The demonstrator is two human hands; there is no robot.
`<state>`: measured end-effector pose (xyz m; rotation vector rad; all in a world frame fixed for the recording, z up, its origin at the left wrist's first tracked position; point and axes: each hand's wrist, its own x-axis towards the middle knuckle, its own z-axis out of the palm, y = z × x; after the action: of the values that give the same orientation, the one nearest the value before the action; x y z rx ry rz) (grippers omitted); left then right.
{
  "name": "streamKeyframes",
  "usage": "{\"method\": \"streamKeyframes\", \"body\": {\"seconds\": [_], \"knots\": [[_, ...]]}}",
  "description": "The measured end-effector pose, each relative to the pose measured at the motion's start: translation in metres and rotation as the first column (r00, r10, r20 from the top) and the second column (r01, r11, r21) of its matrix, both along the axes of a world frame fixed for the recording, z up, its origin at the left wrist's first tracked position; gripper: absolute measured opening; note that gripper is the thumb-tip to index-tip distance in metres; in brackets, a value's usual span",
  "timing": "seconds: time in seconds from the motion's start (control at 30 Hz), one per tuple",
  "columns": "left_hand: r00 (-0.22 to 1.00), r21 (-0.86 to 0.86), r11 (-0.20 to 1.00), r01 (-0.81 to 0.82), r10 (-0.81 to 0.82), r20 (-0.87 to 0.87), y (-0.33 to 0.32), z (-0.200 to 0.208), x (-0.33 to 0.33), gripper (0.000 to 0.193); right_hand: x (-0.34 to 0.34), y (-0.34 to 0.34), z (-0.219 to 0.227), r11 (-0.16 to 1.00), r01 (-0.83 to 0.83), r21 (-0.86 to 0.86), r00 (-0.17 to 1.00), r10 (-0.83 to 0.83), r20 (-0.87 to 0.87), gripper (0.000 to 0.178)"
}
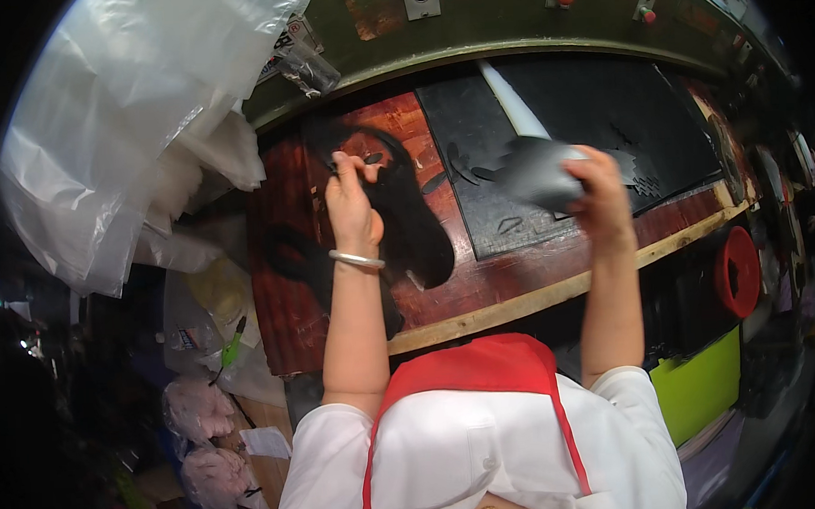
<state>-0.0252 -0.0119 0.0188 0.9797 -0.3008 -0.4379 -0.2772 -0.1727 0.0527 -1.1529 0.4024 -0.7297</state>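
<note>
My right hand (pixel 602 191) grips a dark grey, shiny flat piece (pixel 539 178), smeared by motion, above the black board on the work table. Over the left part of the table is my left hand (pixel 351 202), a bangle on its wrist and its fingers curled in. Whether something small sits in those fingers cannot be made out. Close by its fingertips shows a small dark oval piece (pixel 373 159). A long black cut-out piece (pixel 420 231) lies just right of this hand. Another black piece (pixel 289 251) lies to its left, partly behind the forearm.
The reddish wooden table (pixel 482 292) has a pale wood front edge. On it, a black board (pixel 493 228) bears a white strip (pixel 514 100) and small scraps. A green machine beam (pixel 488 23) with red buttons spans the back. Clear plastic sheeting (pixel 156 111) hangs left; a red tub (pixel 738 272) stands right.
</note>
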Motion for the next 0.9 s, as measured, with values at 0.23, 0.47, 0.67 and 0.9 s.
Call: {"method": "streamKeyframes", "body": {"seconds": [0.23, 0.47, 0.67, 0.9], "knots": [[0.975, -0.040, 0.990, -0.132, 0.137, 0.174, 0.010, 0.023, -0.009, 0.033, -0.037, -0.083, -0.019, 0.360, 0.472, -0.805, 0.161, -0.933, -0.322, 0.075], [0.705, -0.293, 0.946, 0.139, 0.113, 0.700, 0.000, 0.042, -0.082, 0.014, 0.046, 0.043, -0.045, 0.697, -0.485, 0.528, 0.852, 0.514, 0.105, 0.078], [-0.438, 0.234, 0.929, 0.287, -0.090, 0.894, 0.007, 0.007, -0.103, 0.019, 0.069, 0.002, -0.049, 0.934, -0.335, 0.122, 0.850, 0.356, -0.388, 0.039], [-0.126, 0.353, 0.932, 0.078, -0.342, 0.931, 0.061, -0.001, -0.072, 0.055, 0.055, 0.024, -0.038, 1.000, -0.016, -0.008, 0.998, 0.015, -0.061, 0.033]]}}
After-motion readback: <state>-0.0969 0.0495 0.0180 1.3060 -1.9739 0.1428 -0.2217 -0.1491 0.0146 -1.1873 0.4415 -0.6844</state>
